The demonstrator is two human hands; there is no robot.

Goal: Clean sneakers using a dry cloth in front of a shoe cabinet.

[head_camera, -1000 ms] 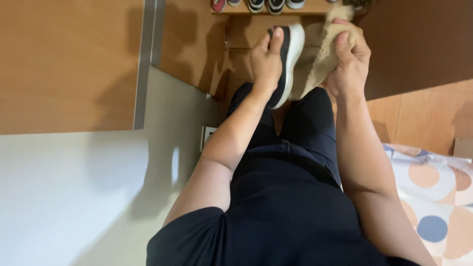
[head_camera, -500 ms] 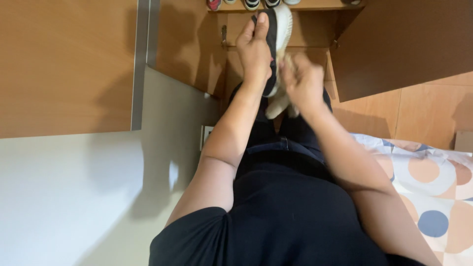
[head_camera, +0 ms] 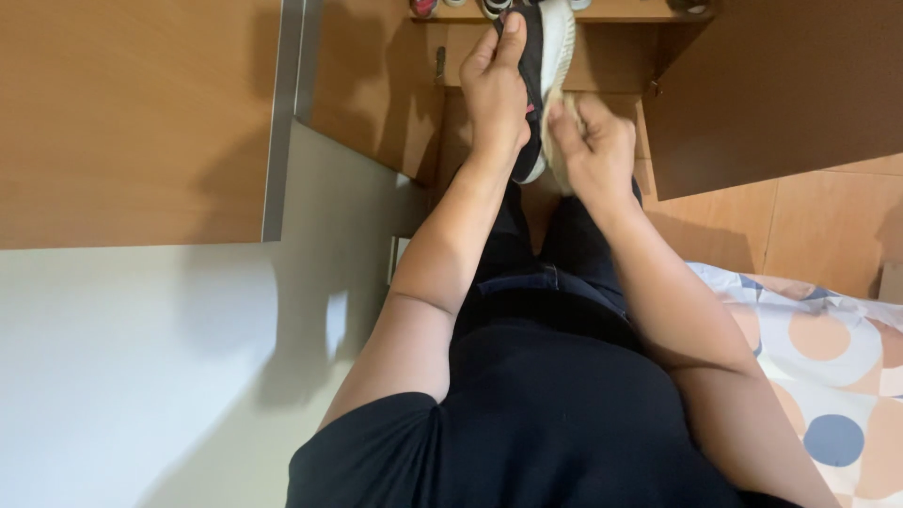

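A black shoe with a white sole [head_camera: 544, 66] stands on end in front of me, toe up. My left hand [head_camera: 496, 89] grips its black upper side, thumb stretched along the top. My right hand [head_camera: 594, 146] is closed on a beige cloth [head_camera: 553, 150] and presses it against the white sole near the heel. Most of the cloth is hidden inside the fist. Both forearms reach out over my black-clothed lap.
A wooden shelf [head_camera: 621, 13] at the top holds several shoes, seen only by their tips. An open brown cabinet door [head_camera: 781, 89] hangs at the right, a wooden panel [head_camera: 132, 113] at the left above a pale wall. A patterned sheet [head_camera: 828, 348] lies at right.
My right hand has come down from the shoe's toe to its heel end, bunching the cloth into the fist. The shoe has turned more upright in my left hand.
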